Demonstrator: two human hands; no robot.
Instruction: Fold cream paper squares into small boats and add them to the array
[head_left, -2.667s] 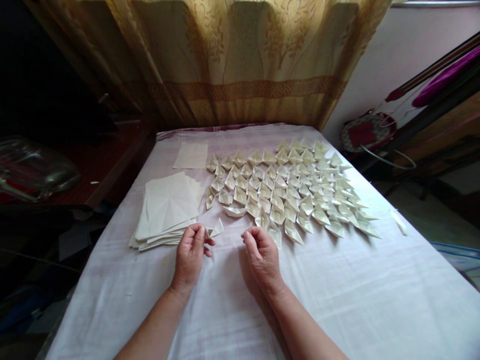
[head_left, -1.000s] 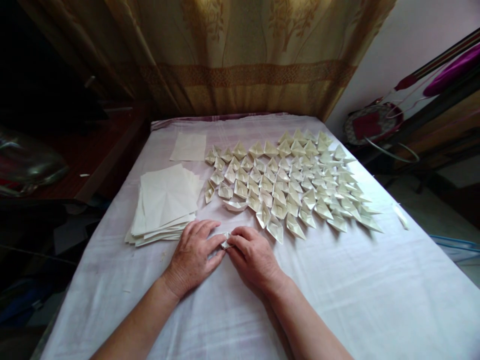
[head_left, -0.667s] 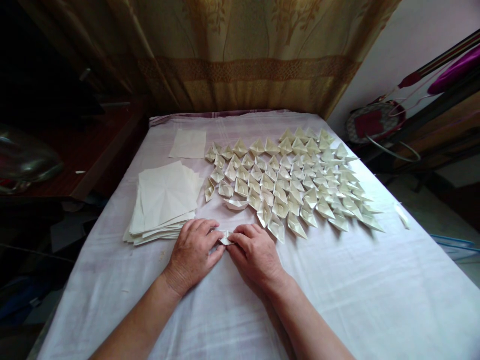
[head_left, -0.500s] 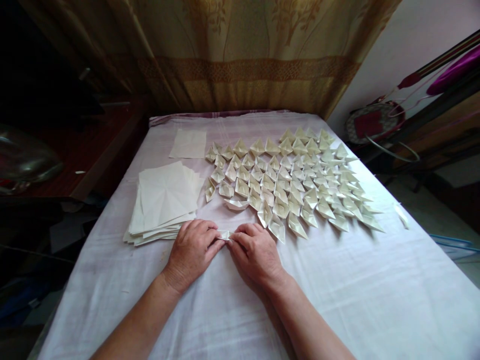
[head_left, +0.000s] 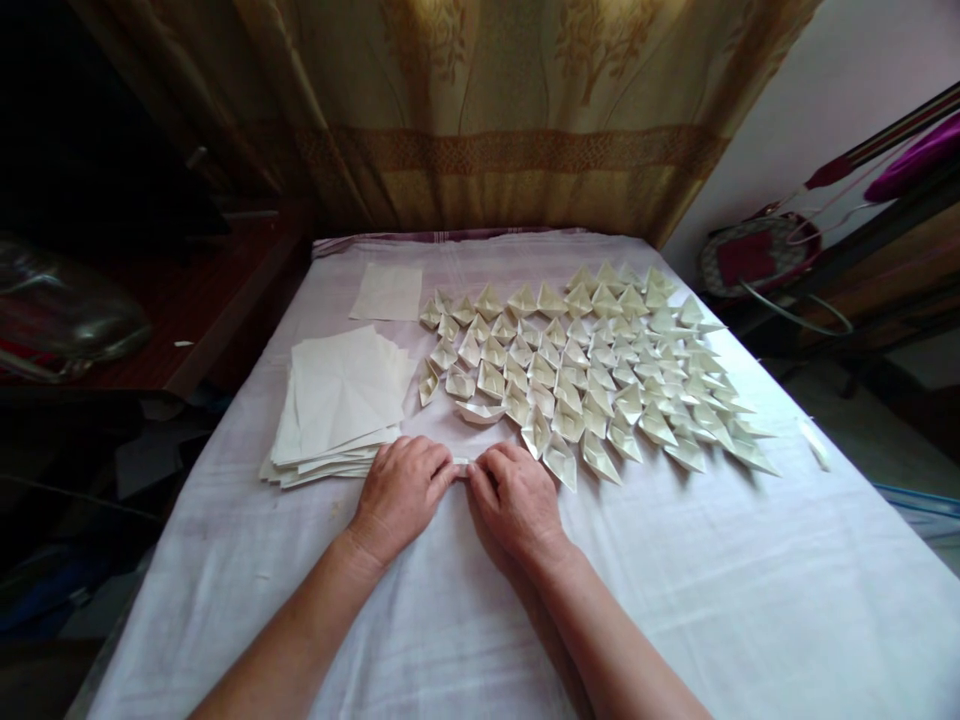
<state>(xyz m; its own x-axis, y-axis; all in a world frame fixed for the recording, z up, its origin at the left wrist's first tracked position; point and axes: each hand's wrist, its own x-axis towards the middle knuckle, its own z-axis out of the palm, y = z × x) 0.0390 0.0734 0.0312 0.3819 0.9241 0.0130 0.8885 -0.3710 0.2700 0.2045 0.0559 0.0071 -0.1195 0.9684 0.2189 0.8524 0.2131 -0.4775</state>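
Observation:
Between my two hands is a small piece of folded white paper (head_left: 461, 467), mostly hidden by the fingers. My left hand (head_left: 405, 492) is closed on its left end, with thumb and fingers pressed together. At the other end my right hand (head_left: 516, 495) grips it the same way. Just beyond the hands a folded paper boat (head_left: 480, 411) lies on the cloth. Many more paper boats (head_left: 568, 420) stand in close rows behind and to the right. Left of my left hand rests a stack of square paper sheets (head_left: 345, 390), some with crease lines.
A single square sheet (head_left: 386, 292) lies behind the stack. White cloth (head_left: 712, 590) covers the table. A gold curtain (head_left: 510, 150) hangs at the back. A dark red desk (head_left: 225, 300) stands left, and a patterned bag (head_left: 754, 255) is at the right.
The fingers have come closer over the folded paper, leaving a thinner, flatter strip of it in sight. The whole view has shifted slightly; the boats and stack stay put.

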